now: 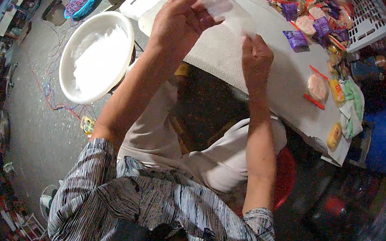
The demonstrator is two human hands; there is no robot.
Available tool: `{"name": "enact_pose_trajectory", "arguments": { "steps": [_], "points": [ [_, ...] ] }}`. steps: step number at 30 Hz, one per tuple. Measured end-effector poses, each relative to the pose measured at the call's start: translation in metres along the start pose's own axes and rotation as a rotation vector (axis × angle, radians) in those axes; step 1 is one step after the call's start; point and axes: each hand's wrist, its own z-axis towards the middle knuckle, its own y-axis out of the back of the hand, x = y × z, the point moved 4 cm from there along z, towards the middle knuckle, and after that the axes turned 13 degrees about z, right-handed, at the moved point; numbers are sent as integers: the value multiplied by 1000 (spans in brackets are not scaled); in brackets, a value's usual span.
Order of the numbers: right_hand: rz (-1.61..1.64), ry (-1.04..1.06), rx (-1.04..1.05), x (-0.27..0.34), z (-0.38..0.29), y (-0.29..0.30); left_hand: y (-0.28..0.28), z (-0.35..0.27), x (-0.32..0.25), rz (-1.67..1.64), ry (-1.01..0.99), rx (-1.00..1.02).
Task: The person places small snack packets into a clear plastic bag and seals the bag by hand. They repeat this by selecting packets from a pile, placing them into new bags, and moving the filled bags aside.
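Note:
A thin, clear plastic bag (239, 19) is stretched between my two hands above the white-covered table. My left hand (181, 21) has its thumb at one end of the bag, and some of its fingers show blurred through the plastic. At the other end, my right hand (259, 54) pinches the bag's lower corner between thumb and fingers. To the left of my left forearm, a white basin (64, 65) holds a pile of clear plastic bags (101, 60). Right of my right hand, a wrapped round snack with red-edged packaging (317, 87) lies on the table.
Several wrapped snacks (306, 24) are heaped at the table's far right, beside a white plastic basket (371, 25). A green-and-white cloth (353, 107), a yellow packet (336, 90) and a wrapped bun (334, 136) lie near the right edge. Cables (59, 106) trail across the floor.

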Motion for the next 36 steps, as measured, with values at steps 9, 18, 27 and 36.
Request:
{"name": "enact_pose_trajectory", "arguments": {
  "steps": [9,18,27,36],
  "points": [
    [276,-567,-50,-24,7,34,21,19,20,795,-114,-123],
    [-66,-471,-91,-60,18,52,16,3,88,1361,-110,215],
    [261,-684,-169,-17,9,42,15,-5,99,1539,-151,214],
    [216,-519,-68,-35,2,39,17,-1,104,1465,-96,110]
  ]
}}
